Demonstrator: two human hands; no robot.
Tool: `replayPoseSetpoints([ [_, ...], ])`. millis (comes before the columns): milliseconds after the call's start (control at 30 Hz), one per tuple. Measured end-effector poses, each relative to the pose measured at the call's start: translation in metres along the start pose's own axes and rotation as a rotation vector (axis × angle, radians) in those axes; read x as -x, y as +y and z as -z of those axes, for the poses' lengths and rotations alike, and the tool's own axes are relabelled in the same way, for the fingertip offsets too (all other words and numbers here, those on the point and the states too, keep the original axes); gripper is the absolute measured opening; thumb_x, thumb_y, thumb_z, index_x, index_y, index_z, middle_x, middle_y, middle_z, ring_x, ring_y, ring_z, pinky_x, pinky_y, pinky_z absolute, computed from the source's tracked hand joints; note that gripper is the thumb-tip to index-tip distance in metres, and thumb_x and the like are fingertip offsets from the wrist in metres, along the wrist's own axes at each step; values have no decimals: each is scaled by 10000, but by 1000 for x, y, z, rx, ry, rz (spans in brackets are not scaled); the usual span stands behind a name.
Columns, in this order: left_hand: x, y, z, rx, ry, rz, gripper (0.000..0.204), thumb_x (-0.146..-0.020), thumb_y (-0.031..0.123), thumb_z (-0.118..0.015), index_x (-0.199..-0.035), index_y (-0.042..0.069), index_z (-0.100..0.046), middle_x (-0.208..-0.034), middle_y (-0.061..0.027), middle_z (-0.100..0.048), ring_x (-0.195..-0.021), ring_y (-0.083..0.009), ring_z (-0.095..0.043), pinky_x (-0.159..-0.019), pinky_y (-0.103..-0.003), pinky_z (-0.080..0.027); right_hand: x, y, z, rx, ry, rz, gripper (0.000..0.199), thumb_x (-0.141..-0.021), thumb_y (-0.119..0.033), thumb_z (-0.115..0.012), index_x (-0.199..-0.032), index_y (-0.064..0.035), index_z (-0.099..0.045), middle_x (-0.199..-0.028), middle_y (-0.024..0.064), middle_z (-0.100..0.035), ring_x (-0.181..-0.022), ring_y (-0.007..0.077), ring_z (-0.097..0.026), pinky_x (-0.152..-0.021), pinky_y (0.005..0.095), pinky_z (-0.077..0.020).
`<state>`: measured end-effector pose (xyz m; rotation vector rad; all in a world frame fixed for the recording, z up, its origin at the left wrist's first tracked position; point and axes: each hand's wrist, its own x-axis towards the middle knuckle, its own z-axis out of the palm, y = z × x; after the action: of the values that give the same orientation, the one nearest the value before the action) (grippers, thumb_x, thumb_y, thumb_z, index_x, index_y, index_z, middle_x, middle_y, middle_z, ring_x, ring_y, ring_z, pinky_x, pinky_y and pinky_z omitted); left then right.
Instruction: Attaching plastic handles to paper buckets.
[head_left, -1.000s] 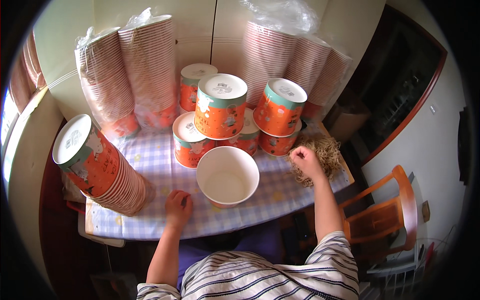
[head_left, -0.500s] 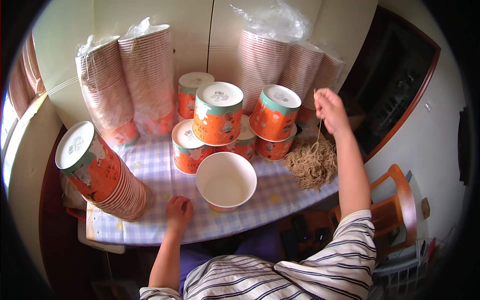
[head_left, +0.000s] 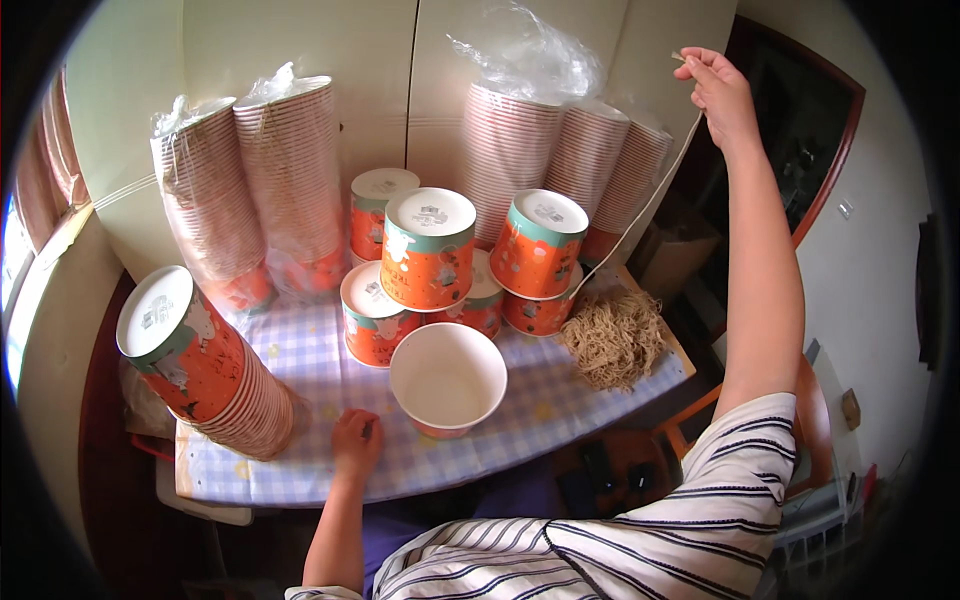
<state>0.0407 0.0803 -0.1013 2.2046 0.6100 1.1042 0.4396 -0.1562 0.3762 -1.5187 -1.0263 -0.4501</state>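
High at the upper right, my right hand (head_left: 722, 97) pinches the end of a beige string (head_left: 655, 192). The string slants down to a tangled heap of string (head_left: 615, 338) on the right of the table. Fingers curled, my left hand (head_left: 357, 442) rests near the table's front edge; a dark patch shows between its fingers, and I cannot make out what, if anything, it holds. To its right stands an open paper tub (head_left: 448, 378), white inside, mouth up. Several orange and green paper tubs (head_left: 428, 262) are piled upside down behind it, some on top of others.
A leaning stack of nested tubs (head_left: 205, 360) stands at the left. Tall plastic-wrapped stacks (head_left: 290, 180) rise at the back left, with more stacks (head_left: 512, 150) at the back right. A checked cloth (head_left: 330, 385) covers the table. A wooden chair (head_left: 815, 440) is at the right.
My right hand has risen up and to the right, drawing a longer stretch of string out of the heap. My left hand has stayed in place on the table.
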Motion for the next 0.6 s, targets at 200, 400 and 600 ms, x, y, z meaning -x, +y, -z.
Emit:
replayPoseSetpoints([
  [200,6,-3,1,37,-8,44,51,-737,70,-633,-775,43,-655,-811,-112,-622,-696,-261,-614,-622,-352,-511,80,-35,-34,-8,-355,-39,214,-900,-196,-576,-1060,-59,-614,-823,-5,-640,-583,24,-397,-541,164,-339],
  [400,11,10,9,145,8,149,45,-764,49,-621,-789,27,-651,-828,-123,-615,-747,-267,-611,-662,-338,-507,246,-13,-82,-469,-833,-384,183,-908,-51,-586,-1079,13,-580,-940,68,-647,-816,117,-639,-756,269,-508],
  [600,15,61,25,452,-34,97,54,-840,35,-622,-873,0,-646,-855,-88,-641,-790,-166,-602,-726,-277,-473,339,6,-106,-523,-878,-395,221,-935,-64,-552,-1148,-6,-548,-888,51,-660,-837,103,-631,-764,242,-489],
])
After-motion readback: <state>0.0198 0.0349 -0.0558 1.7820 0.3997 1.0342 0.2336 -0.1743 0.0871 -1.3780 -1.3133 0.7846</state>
